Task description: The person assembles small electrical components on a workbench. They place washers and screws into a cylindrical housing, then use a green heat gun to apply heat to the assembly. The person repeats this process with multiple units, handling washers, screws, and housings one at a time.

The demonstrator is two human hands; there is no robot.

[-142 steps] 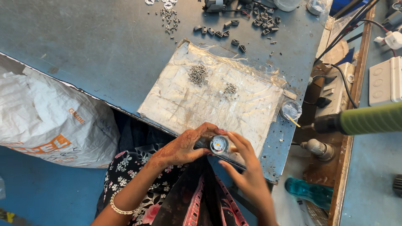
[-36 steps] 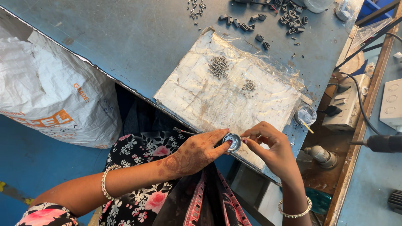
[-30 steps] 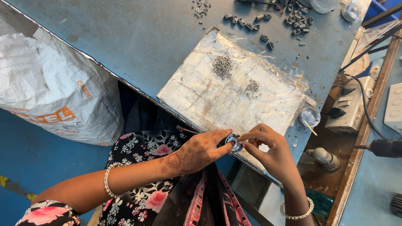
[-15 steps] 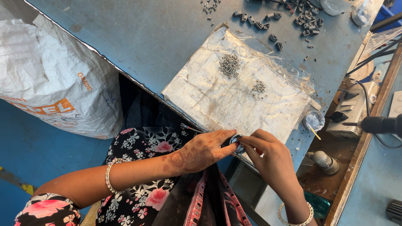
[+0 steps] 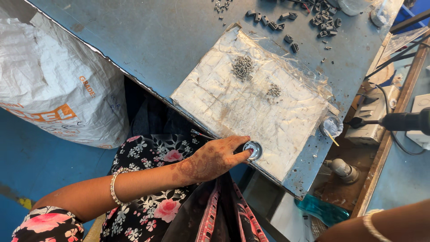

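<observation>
Your left hand pinched a small round metal part at the near edge of the plastic-wrapped board, fingertips closed on its rim, the part sitting right where the board's lower side met the lip of the grey metal table. Your right hand was out of the frame; only its forearm and a bracelet crossed the bottom right corner, well away from the board, so I cannot tell how that hand was held. On the board, two small heaps of screws lay toward its far side, well apart from the part, leaving a broad bare stretch of wrapped surface between them and your fingers. Beyond the board's far edge, loose dark clips were scattered across the table. Just off the board's right corner stood a small round cup with a stick in it, close to the table's right edge. Left of the board, the table top lay open up to its slanting edge, below which a white woven sack leaned. A dark power tool pointed toward the board from the right.
</observation>
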